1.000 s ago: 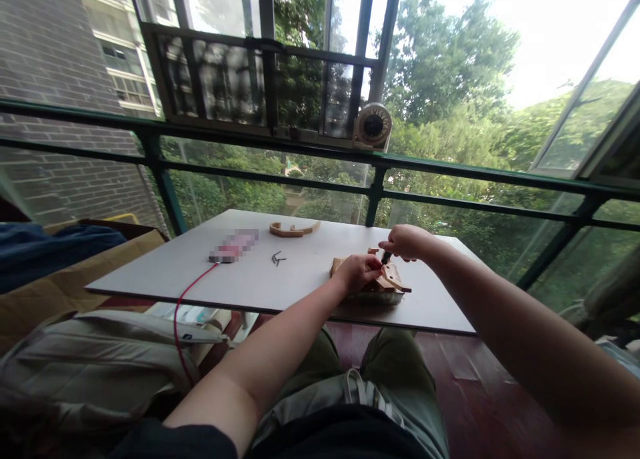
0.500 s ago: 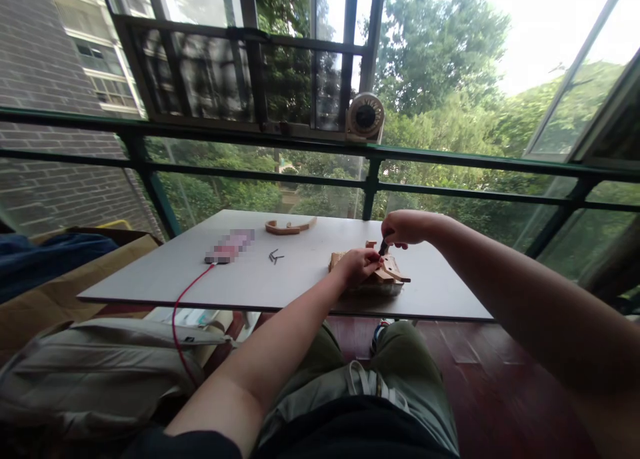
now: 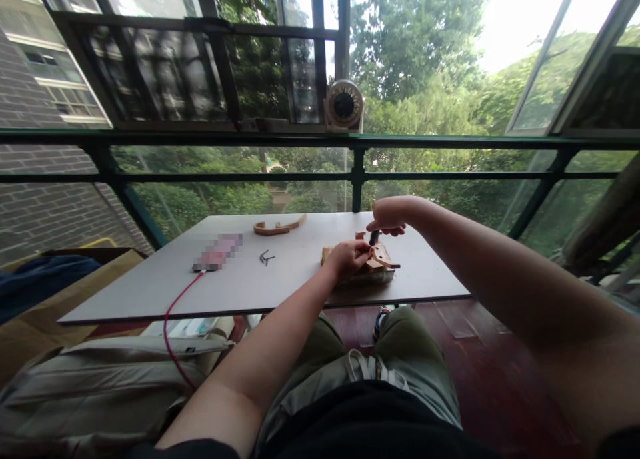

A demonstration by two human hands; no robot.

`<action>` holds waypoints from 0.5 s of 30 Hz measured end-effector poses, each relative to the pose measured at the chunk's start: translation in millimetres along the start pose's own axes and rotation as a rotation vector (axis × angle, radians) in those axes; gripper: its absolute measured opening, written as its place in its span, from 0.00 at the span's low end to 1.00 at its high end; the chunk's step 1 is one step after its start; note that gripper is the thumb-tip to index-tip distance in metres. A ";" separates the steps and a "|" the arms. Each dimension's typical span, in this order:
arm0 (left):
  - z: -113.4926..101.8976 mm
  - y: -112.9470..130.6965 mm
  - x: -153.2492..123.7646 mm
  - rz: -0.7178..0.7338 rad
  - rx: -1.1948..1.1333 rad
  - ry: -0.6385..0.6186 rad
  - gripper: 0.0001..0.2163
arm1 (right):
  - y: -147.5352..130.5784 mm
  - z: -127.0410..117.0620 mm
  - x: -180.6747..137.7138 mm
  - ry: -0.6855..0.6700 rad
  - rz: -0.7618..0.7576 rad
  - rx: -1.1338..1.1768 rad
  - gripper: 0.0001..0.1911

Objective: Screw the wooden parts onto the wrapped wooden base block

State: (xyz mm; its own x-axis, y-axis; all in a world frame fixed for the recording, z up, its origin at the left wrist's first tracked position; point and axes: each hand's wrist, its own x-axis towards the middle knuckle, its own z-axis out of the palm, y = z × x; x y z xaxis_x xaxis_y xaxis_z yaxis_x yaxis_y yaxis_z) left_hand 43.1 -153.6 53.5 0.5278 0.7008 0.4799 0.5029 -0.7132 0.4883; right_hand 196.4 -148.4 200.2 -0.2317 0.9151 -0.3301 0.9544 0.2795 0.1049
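My right hand [image 3: 393, 216] is closed round the top of a dark-handled screwdriver [image 3: 374, 238], which stands nearly upright with its tip down at the wooden parts. My left hand [image 3: 349, 258] is closed in a pinch right beside the screwdriver's lower end; whatever its fingertips hold is too small and hidden to name. Under both hands are light wooden pieces [image 3: 387, 262], one with dark holes. They rest on a low block [image 3: 383, 278] that looks wrapped in clear plastic, on the white table [image 3: 295, 282].
Several dark screws or bolts [image 3: 267, 258] lie loose on the table. Behind them is a curved wooden piece [image 3: 273, 230]. Further left a blurred-out phone-like object [image 3: 217, 252] has a red cable [image 3: 170, 319] running off the edge. A green railing [image 3: 240, 177] stands behind the table.
The view has shifted slightly, so the scene sits further left. My right hand has turned on the screwdriver, some fingers looser than before. My left hand keeps its pinch at the wooden parts.
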 end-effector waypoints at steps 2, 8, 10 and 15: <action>-0.1 1.4 0.5 -0.006 0.002 0.000 0.12 | 1.6 2.3 0.8 0.021 -0.009 0.019 0.31; 0.1 1.4 0.2 -0.036 -0.009 0.004 0.11 | 2.3 10.7 -3.0 0.163 -0.089 0.101 0.27; 0.8 -0.1 0.0 -0.030 -0.028 0.018 0.10 | 3.1 11.5 -6.9 0.208 -0.198 0.164 0.19; 0.8 -1.2 -0.4 -0.023 -0.060 0.006 0.10 | 3.3 8.7 -17.7 0.269 -0.292 0.154 0.17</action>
State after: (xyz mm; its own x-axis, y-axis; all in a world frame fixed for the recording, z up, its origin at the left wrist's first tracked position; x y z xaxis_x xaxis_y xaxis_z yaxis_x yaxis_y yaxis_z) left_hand 42.8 -153.1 52.1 0.5122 0.7172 0.4725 0.4732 -0.6948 0.5416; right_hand 205.3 -166.2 198.2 -0.5181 0.8528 -0.0663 0.8535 0.5104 -0.1049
